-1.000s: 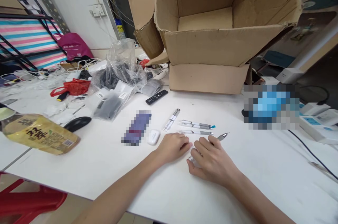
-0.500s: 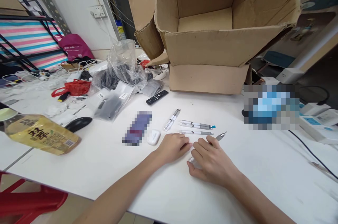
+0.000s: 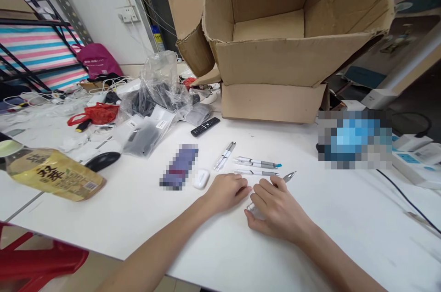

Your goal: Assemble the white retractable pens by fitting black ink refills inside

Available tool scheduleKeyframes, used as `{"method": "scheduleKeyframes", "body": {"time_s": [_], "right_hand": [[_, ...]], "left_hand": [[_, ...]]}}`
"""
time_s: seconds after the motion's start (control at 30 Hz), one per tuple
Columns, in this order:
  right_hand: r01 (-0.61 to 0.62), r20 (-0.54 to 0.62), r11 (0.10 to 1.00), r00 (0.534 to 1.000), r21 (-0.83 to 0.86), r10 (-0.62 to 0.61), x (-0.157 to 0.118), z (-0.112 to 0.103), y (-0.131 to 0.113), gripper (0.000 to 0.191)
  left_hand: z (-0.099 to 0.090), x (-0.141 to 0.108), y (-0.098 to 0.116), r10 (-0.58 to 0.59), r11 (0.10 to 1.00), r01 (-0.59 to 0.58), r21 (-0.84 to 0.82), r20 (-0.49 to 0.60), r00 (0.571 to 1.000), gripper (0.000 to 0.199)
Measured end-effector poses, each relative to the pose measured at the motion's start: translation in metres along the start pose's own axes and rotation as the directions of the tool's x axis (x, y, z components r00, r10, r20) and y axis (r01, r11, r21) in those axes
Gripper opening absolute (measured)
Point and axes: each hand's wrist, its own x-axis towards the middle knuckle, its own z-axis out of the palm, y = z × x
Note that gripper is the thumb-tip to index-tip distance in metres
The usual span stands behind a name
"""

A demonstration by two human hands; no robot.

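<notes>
My right hand (image 3: 275, 209) is closed around a silver-and-white pen (image 3: 290, 176). The pen's pointed end sticks out past the knuckles, and its white end shows by the thumb. Just left of it, my left hand (image 3: 225, 192) rests on the table with its fingers curled in; no object shows in it. Beyond both hands, several similar pens lie flat: a sideways group (image 3: 257, 162), one with a blue tab, a single pen (image 3: 255, 172) nearer me, and a slanted pair (image 3: 223, 156). A white earbud case (image 3: 200, 178) sits beside my left hand.
A large open cardboard box (image 3: 272, 103) stands at the back of the white table (image 3: 213, 250). A black remote (image 3: 205, 126), plastic-bagged items (image 3: 148, 131) and a blurred purple item (image 3: 179, 168) lie left of centre. A yellow-labelled bottle (image 3: 57, 175) lies at left; white boxes (image 3: 418, 163) sit at right.
</notes>
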Motion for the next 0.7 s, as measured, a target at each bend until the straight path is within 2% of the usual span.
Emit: {"method": "scheduleKeyframes", "body": {"time_s": [0.47, 0.7], "right_hand": [[-0.070, -0.005, 0.995, 0.998, 0.065, 0.070, -0.0007, 0.0026, 0.0060, 0.019], [-0.069, 0.029, 0.996, 0.997, 0.057, 0.067, -0.0027, 0.0064, 0.0085, 0.020]], "left_hand": [[0.0017, -0.0002, -0.0002, 0.005, 1.000, -0.004, 0.018, -0.019, 1.000, 0.031], [0.0023, -0.0002, -0.0001, 0.011, 1.000, -0.010, 0.030, -0.024, 1.000, 0.029]]}}
